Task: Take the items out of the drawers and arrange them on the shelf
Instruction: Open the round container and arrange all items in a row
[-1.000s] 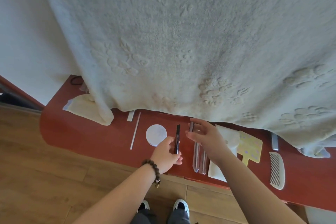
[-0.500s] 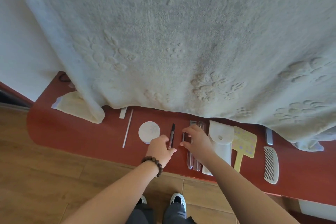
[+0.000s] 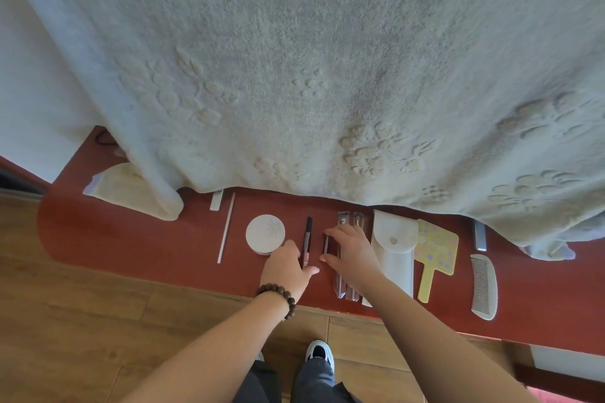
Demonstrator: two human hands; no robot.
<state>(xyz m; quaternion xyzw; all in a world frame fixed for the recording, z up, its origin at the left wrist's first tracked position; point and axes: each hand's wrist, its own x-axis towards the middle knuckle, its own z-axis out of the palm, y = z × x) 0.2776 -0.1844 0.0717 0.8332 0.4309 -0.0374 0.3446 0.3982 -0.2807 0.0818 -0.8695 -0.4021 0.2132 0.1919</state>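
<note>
The person is standing at a long red shelf, and a thick pale cloth is hanging over its far edge. The left hand is lying on the shelf near the front edge, with a bead bracelet on its wrist. Its fingers are lying loosely together, and the thumb is touching the near end of a dark pen, which is lying flat and pointing to the far edge. The right hand is just beside it, and its thumb and forefinger are spread apart and pinching a small dark stick by its two ends. This stick is lying on the shelf between the pen and two clear wrapped brushes. Whether the other fingers are pressing on the brushes, I cannot tell.

A white round compact is lying left of the pen, and further left a thin white rod. To the right of the brushes a white pouch, a yellow hand mirror and a white comb are lying in a row. A folded cream item is resting near the left end, partly under the cloth.
</note>
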